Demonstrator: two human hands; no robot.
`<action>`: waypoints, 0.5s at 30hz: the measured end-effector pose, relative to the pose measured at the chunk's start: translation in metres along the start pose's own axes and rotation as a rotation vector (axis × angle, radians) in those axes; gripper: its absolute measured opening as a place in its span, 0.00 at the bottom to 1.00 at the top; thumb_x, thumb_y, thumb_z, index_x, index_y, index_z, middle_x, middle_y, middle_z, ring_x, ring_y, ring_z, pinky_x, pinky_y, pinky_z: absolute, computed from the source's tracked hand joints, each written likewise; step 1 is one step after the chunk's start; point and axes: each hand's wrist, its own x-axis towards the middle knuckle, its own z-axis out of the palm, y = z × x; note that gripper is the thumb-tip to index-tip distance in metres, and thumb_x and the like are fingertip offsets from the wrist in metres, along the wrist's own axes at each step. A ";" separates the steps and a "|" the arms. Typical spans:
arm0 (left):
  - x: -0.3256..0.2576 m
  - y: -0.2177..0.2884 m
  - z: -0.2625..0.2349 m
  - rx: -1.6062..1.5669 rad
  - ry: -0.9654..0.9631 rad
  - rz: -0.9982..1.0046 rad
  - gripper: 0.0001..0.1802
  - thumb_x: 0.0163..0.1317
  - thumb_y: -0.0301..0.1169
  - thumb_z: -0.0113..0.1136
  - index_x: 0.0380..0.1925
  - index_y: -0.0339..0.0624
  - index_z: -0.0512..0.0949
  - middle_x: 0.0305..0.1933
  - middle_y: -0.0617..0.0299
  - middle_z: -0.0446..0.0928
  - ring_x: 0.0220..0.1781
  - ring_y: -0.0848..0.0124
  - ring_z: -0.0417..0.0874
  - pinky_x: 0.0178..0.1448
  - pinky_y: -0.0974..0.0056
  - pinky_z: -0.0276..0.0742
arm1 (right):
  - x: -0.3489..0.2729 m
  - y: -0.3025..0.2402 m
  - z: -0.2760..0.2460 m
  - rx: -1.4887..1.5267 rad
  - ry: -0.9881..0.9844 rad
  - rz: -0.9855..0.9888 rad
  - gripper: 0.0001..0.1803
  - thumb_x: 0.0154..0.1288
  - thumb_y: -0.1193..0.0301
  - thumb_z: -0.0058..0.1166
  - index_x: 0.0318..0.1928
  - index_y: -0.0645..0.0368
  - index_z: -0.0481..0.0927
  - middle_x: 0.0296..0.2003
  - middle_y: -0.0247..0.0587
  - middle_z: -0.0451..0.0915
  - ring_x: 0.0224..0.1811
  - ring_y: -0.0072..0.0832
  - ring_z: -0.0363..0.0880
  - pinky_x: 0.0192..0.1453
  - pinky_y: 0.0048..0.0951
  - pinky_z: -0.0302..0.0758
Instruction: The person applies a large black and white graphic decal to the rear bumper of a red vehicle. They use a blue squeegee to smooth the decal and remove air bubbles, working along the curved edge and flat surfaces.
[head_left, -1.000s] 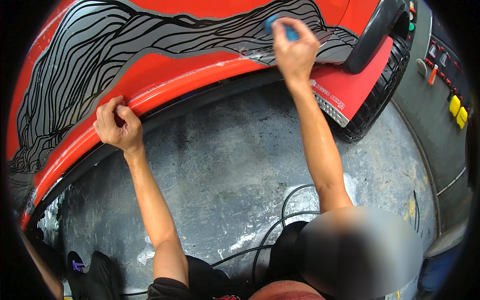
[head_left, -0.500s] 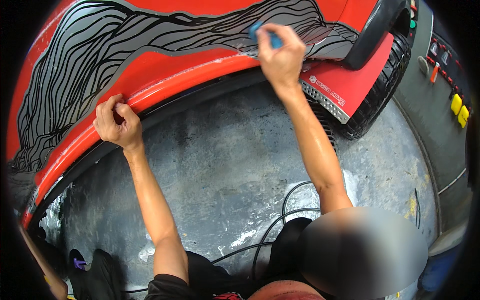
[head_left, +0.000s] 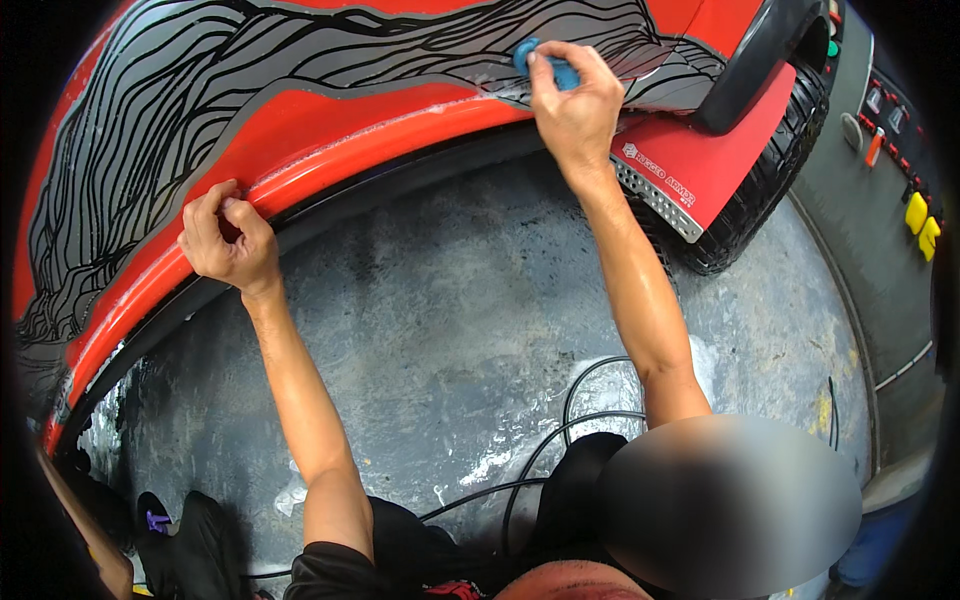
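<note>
Pad (head_left: 566, 76), blue, looks light, soft, perhaps slippery; best held by its edges. Right hand (head_left: 578, 108) pinches it; left hand (head_left: 230, 238) curls at the car (head_left: 365, 148), contents unclear.

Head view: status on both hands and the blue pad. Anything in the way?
Right hand gripping blue pad at patterned panel.
Left hand curled at red sill.
Nothing seen blocking pad; black hose lies on floor.
</note>
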 end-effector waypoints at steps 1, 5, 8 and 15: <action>0.001 0.000 0.000 -0.001 0.002 -0.003 0.10 0.59 0.19 0.59 0.35 0.45 0.86 0.30 0.69 0.85 0.31 0.71 0.84 0.40 0.63 0.68 | 0.009 0.012 0.000 -0.031 0.074 -0.062 0.07 0.65 0.70 0.69 0.38 0.61 0.90 0.34 0.46 0.88 0.34 0.41 0.88 0.44 0.37 0.81; 0.001 0.003 0.006 -0.013 0.009 -0.005 0.11 0.58 0.19 0.59 0.35 0.45 0.86 0.30 0.68 0.85 0.31 0.70 0.84 0.40 0.62 0.68 | 0.017 0.021 0.001 0.028 0.163 0.080 0.07 0.64 0.70 0.70 0.38 0.61 0.90 0.34 0.48 0.89 0.35 0.43 0.89 0.42 0.39 0.81; 0.000 -0.003 -0.001 -0.010 0.006 -0.005 0.10 0.58 0.19 0.59 0.35 0.45 0.86 0.30 0.68 0.85 0.31 0.69 0.84 0.40 0.62 0.69 | 0.013 -0.008 0.005 0.021 0.031 -0.055 0.07 0.64 0.70 0.69 0.37 0.61 0.90 0.33 0.48 0.89 0.36 0.43 0.89 0.44 0.40 0.82; 0.000 0.002 0.000 0.004 -0.002 0.007 0.10 0.61 0.18 0.59 0.37 0.40 0.87 0.33 0.62 0.86 0.30 0.69 0.83 0.40 0.62 0.72 | 0.024 -0.005 -0.005 -0.006 0.011 -0.017 0.09 0.64 0.68 0.70 0.37 0.62 0.91 0.32 0.49 0.90 0.36 0.44 0.91 0.44 0.40 0.83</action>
